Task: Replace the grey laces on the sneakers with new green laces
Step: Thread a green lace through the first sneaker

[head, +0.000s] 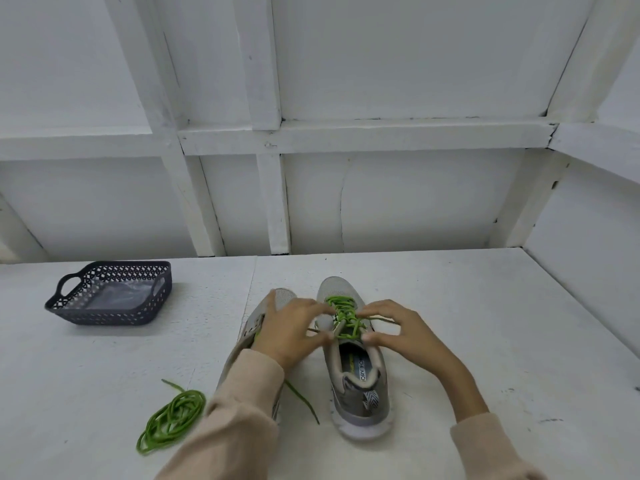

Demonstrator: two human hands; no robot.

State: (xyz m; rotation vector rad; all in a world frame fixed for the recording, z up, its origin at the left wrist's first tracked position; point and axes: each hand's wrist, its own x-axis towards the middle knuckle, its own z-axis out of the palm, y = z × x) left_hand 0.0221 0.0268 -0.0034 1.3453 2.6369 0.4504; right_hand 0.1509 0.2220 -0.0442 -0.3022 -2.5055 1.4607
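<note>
Lacing the top: spare lace (171, 420) coiled left on counter (104, 375); left hand (287, 330) pinches one lace (343, 311) end at shoe (360, 407) throat, right hand (405, 330) pinches the other. Pull both evenly outward, keep crossings flat. Shoe mid-counter, long axis front-back, toe pointing away, heel nearest.

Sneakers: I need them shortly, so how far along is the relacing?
Done: the right-hand sneaker carries a green lace up its eyelets. In hand: the left hand and right hand pinch it near the top. Left: a coiled green lace lies unused on the table; the other sneaker is mostly hidden.
</note>
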